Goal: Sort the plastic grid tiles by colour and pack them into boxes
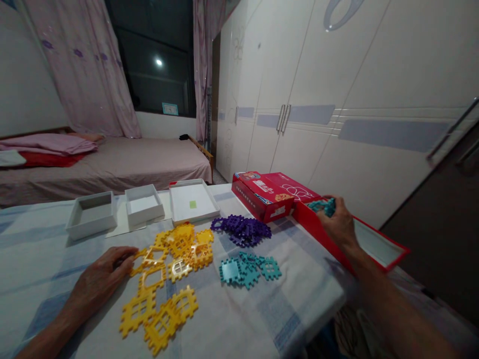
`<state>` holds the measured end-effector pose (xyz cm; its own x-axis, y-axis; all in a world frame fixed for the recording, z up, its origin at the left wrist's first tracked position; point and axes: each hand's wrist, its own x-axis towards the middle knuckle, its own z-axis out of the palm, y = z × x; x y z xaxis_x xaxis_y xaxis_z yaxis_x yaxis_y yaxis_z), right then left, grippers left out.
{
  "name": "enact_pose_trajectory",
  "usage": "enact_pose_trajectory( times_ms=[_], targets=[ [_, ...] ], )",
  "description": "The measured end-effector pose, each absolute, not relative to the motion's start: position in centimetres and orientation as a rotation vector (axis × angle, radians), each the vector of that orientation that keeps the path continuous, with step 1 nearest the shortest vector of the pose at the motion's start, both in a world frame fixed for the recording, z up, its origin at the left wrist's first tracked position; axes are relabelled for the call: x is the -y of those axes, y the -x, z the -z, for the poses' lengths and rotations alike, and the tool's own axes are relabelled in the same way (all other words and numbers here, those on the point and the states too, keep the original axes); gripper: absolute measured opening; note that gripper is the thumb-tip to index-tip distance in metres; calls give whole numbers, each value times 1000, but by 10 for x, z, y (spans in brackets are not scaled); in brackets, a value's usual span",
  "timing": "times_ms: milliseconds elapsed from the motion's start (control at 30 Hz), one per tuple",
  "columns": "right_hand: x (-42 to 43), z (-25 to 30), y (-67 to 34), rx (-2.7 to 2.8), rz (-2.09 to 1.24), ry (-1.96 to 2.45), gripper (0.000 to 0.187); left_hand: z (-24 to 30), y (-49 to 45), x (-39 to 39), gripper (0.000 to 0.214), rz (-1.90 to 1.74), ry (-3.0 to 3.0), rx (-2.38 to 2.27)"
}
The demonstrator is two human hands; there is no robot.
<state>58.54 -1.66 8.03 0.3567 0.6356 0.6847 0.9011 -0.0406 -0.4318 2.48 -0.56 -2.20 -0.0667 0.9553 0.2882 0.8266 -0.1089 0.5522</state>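
At the right, my right hand point(339, 224) is closed around several teal interlocking plastic pieces point(325, 206), over the opening of the long red box point(314, 227). My left hand point(107, 271) rests on the table, its fingers curled and pinching the edge of a yellow plastic piece point(138, 259) at the pile's left side. Yellow notched pieces point(181, 244), some with window frames, lie spread in front of me. Beyond them to the right sits a heap of purple pieces point(245, 230). A smaller group of teal pieces point(247, 269) lies nearer.
Two white box trays point(92, 214) and a shallow white lid point(194, 202) stand along the table's far side. A red printed box point(264, 194) is beside the purple heap. The table's right edge drops off below my right arm. Behind are a bed point(149, 159) and a white wardrobe point(299, 89).
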Motion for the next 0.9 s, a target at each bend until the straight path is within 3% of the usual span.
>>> enact_pose_trajectory(
  times_ms=[100, 233, 333, 467, 533, 900],
  targets=[
    [-1, -105, -640, 1279, 495, 1933, 53, 21, -26, 6, 37, -931, -1977, -1946],
    [-5, -99, -661, 1367, 590, 2081, 71, 20, -29, 7, 38, -927, -1993, -1950],
    [10, -75, -621, 1673, 510, 1848, 57, 21, -29, 7, 39, -899, -2014, -1957],
    [40, -45, -537, 2082, -217, 1585, 38, 22, -28, 7, 40, -876, -2008, -1971],
    [51, -36, -506, 2180, -406, 1582, 36, 23, -28, 7, 40, -892, -2008, -1962],
    [72, -28, -493, 2034, -611, 1817, 22, 24, -29, 7, 38, -927, -2027, -1948]
  ],
)
